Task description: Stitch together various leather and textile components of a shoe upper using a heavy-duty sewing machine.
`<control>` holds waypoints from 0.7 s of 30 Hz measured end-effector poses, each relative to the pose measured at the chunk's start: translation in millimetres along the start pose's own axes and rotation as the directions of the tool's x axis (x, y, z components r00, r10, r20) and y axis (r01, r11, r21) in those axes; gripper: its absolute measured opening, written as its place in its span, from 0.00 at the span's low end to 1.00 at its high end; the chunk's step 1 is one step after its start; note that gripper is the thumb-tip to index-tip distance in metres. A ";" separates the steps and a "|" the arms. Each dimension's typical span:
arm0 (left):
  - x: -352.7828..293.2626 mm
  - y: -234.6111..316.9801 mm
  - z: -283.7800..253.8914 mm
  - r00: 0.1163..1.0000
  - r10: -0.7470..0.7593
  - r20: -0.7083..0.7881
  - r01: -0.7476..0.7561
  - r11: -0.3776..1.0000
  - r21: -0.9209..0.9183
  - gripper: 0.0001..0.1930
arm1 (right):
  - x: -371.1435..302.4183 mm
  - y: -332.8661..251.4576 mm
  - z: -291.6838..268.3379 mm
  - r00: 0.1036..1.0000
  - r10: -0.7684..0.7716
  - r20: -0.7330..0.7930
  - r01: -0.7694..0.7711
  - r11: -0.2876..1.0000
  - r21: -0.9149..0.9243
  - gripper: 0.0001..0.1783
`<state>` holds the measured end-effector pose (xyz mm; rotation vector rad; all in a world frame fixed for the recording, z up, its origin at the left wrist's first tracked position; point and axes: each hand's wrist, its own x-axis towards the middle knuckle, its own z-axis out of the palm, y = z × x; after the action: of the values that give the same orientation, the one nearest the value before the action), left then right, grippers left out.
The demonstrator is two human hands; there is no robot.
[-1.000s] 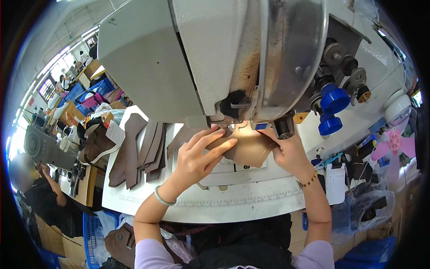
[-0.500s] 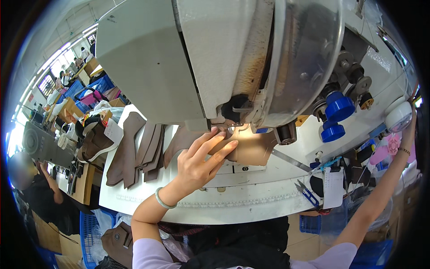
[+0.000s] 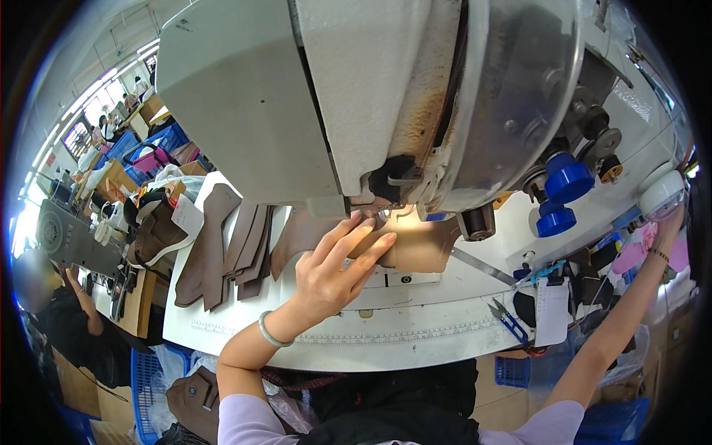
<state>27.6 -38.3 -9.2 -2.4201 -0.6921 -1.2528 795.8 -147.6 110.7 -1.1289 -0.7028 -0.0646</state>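
Observation:
My left hand (image 3: 332,276) lies with its fingers stretched out and spread over a brown leather-like piece (image 3: 426,248) under the head of a sewing machine (image 3: 245,111). Lamplight falls on the piece beside my fingertips, and the machine head hides the needle area. Far out to the right, my right hand (image 3: 670,224) is at the white rounded handwheel (image 3: 660,194). Its fingers are mostly hidden behind the wheel. More brown cut pieces (image 3: 206,248) lie in overlapping stacks left of my left hand.
Blue-handled thread snips (image 3: 510,320) lie at the table's right front. A brown shoe (image 3: 157,236) stands at the left, near a seated person (image 3: 70,319). Blue thread-tension knobs (image 3: 567,178) jut from the machine. A blue basket (image 3: 144,386) stands below the table's left edge.
My right hand has shifted slightly downward at the handwheel. My left hand stays on the brown piece, nearly unmoved. The view has shifted a little.

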 end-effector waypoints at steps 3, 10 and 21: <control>0.6 -2.6 0.7 0.999 0.031 -0.016 -0.030 0.998 0.054 0.24 | 0.9 2.3 -2.9 1.000 -0.003 -0.002 0.003 1.000 0.013 0.19; 0.2 0.7 -0.6 1.000 -0.007 0.008 0.007 1.000 0.003 0.30 | -1.7 1.6 -5.2 1.000 0.003 0.009 -0.003 0.999 0.037 0.20; 0.7 -0.2 -1.6 1.000 -0.019 -0.011 0.019 0.999 -0.040 0.27 | -61.6 -28.4 21.9 0.986 -0.165 -0.024 0.166 0.985 0.047 0.21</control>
<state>26.8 -38.7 -7.7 -2.4416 -0.6952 -1.2987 725.8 -160.0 105.2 -1.0202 -0.7755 -0.1983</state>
